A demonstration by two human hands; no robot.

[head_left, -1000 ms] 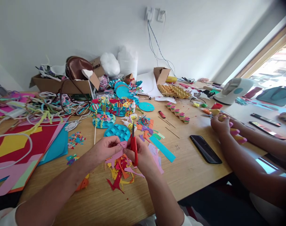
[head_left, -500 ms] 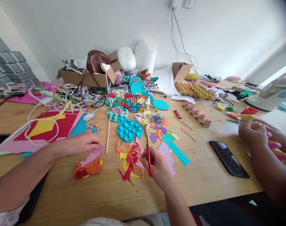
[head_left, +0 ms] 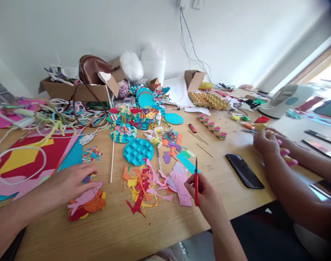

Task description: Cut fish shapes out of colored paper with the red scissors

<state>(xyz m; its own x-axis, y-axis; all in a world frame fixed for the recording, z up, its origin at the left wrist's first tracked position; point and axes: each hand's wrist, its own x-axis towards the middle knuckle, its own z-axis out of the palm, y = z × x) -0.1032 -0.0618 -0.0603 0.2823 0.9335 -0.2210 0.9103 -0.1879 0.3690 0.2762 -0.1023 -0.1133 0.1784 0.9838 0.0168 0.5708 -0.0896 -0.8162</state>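
Now the left hand (head_left: 69, 183) is holding nothing: its fingers (head_left: 87, 169) are spreading apart over the pink fish (head_left: 86, 195), which they were gripping half a second ago. Whether they are touching it, I cannot tell. The pink fish is lying on top of the orange fish (head_left: 97, 203), so the cutting of this one is seemingly finished. The right hand (head_left: 207, 195) is keeping its grip on the scissors (head_left: 196, 190), and the blades are pointing forward. This hand is also standing farther right of the scraps (head_left: 142, 188) than before, with its fingertips just beside the pink paper (head_left: 179, 185); contact is not clear. Probably attention is turning to that paper. Farther out, the scraps are lying between the hands, and behind them the blue disc (head_left: 138, 151) is resting on the surface (head_left: 111, 235). On the right, a co-worker's hand (head_left: 266, 143) is gripping a pink and yellow piece (head_left: 289, 162), near the phone (head_left: 244, 171).
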